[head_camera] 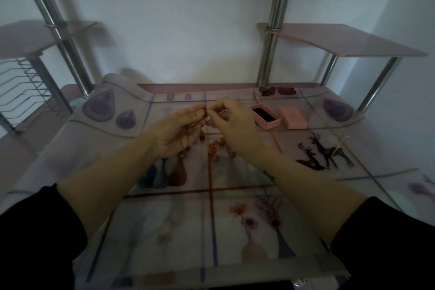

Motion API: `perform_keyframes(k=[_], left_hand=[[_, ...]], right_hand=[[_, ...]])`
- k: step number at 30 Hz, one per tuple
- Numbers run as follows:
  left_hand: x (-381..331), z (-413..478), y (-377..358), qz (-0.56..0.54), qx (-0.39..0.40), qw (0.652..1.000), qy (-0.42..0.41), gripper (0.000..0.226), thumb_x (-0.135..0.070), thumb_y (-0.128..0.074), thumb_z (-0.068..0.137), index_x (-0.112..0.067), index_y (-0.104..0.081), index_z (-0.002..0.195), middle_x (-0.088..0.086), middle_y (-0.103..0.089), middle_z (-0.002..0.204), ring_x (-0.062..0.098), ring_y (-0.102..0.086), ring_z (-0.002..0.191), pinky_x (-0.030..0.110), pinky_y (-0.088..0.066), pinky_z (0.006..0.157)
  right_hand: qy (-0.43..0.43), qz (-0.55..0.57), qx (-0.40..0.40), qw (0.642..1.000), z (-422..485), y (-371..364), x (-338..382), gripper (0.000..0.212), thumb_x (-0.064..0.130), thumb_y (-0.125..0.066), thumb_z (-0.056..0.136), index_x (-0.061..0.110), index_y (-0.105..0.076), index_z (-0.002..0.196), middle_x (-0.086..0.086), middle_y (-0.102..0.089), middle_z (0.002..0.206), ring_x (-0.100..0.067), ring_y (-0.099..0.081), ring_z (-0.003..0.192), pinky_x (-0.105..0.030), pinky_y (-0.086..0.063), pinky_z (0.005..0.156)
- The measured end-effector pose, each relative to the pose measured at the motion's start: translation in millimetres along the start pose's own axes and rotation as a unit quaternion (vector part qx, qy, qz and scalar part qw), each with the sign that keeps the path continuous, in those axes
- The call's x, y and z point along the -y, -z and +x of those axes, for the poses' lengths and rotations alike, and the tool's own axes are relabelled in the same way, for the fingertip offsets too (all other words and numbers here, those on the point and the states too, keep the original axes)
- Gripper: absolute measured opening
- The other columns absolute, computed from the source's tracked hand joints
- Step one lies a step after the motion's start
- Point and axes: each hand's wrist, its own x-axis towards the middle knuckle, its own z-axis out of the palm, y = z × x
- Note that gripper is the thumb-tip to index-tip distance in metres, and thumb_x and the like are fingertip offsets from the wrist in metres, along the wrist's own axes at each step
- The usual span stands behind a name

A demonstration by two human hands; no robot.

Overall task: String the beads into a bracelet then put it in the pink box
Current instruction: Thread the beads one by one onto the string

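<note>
Beads (219, 147), amber and loose, lie on the worktop (211, 219) just below our raised hands. Our left hand (179, 129) pinches one bead (205, 111) between thumb and fingers. Our right hand (233, 122) curls its fingers, pinching a thin thread (220, 113) beside it. To the right sits the open pink box (264, 116), its lid (293, 117) alongside.

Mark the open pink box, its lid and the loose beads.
open pink box (274, 123): head view, front wall.
lid (293, 117): head view, top face.
loose beads (222, 141): head view, one upper bead.
</note>
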Motion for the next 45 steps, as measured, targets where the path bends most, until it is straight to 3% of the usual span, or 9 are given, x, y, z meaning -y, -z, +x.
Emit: perform_keyframes(k=[5, 13, 22, 28, 35, 41, 45], left_hand=[[-0.3, -0.1, -1.2, 0.009, -0.019, 1.0, -0.008, 0.017, -0.006, -0.067, 0.082, -0.012, -0.077, 0.093, 0.003, -0.073, 0.08, 0.006, -0.068, 0.066, 0.016, -0.056, 0.061], [-5.7, -2.5, -3.3, 0.03, -0.031, 0.999, 0.0, 0.035, -0.005, -0.066, 0.082, -0.002, -0.064, 0.116, 0.005, -0.072, 0.082, 0.008, -0.067, 0.066, 0.016, -0.056, 0.061], [-7.1, -1.5, -3.5, 0.051, -0.053, 0.997, 0.005, 0.019, -0.007, -0.068, 0.079, -0.006, -0.075, 0.096, 0.006, -0.073, 0.083, 0.008, -0.068, 0.067, 0.016, -0.056, 0.06], [-8.0, -2.3, -1.6, 0.045, -0.034, 0.998, 0.004, 0.021, -0.006, -0.067, 0.08, -0.006, -0.075, 0.099, 0.009, -0.074, 0.087, 0.01, -0.07, 0.072, 0.017, -0.056, 0.062], [-7.7, -2.7, -2.0, 0.047, -0.042, 0.998, 0.004, 0.019, -0.007, -0.068, 0.079, -0.005, -0.075, 0.096, 0.008, -0.074, 0.085, 0.009, -0.069, 0.07, 0.016, -0.057, 0.062], [-6.7, -3.2, -5.4, 0.056, -0.054, 0.997, 0.008, 0.015, -0.01, -0.07, 0.077, -0.006, -0.076, 0.091, 0.004, -0.072, 0.079, 0.006, -0.066, 0.065, 0.014, -0.055, 0.06], [-7.8, -4.0, -7.0, 0.074, -0.063, 0.995, 0.01, 0.015, -0.011, -0.071, 0.076, -0.007, -0.076, 0.089, 0.005, -0.072, 0.079, 0.006, -0.065, 0.063, 0.014, -0.055, 0.059]], right_hand=[[-0.03, 0.017, 0.006, 0.999, -0.2, 1.2, -0.2, 0.012, 0.004, -0.065, 0.089, 0.003, -0.069, 0.1, -0.007, -0.07, 0.083, -0.014, -0.07, 0.074, -0.025, -0.059, 0.07], [-0.035, 0.009, 0.034, 0.999, 0.5, 5.3, 1.1, 0.018, 0.008, -0.065, 0.089, 0.012, -0.063, 0.106, 0.0, -0.07, 0.079, -0.001, -0.07, 0.072, -0.023, -0.059, 0.071], [-0.025, -0.003, 0.04, 0.999, 2.3, 7.4, 0.2, 0.017, 0.005, -0.063, 0.09, 0.004, -0.063, 0.107, -0.006, -0.07, 0.082, 0.004, -0.067, 0.073, -0.009, -0.052, 0.068], [-0.014, -0.021, 0.022, 0.999, 1.9, 8.1, -2.7, 0.015, 0.003, -0.063, 0.09, 0.002, -0.063, 0.105, 0.0, -0.068, 0.083, 0.015, -0.063, 0.073, -0.003, -0.048, 0.067], [-0.016, -0.027, 0.046, 0.998, 2.9, 7.2, -3.8, 0.016, 0.011, -0.068, 0.088, 0.012, -0.063, 0.103, 0.012, -0.066, 0.08, 0.011, -0.065, 0.076, -0.009, -0.053, 0.072], [0.028, -0.078, 0.056, 0.995, 5.8, 5.6, -4.5, 0.019, 0.012, -0.068, 0.088, 0.007, -0.064, 0.106, -0.008, -0.074, 0.09, -0.005, -0.069, 0.08, -0.016, -0.056, 0.076], [0.056, -0.121, 0.077, 0.988, 8.0, 6.3, -3.4, 0.024, 0.011, -0.065, 0.09, 0.004, -0.066, 0.113, -0.009, -0.074, 0.094, -0.013, -0.071, 0.084, -0.023, -0.056, 0.081]])
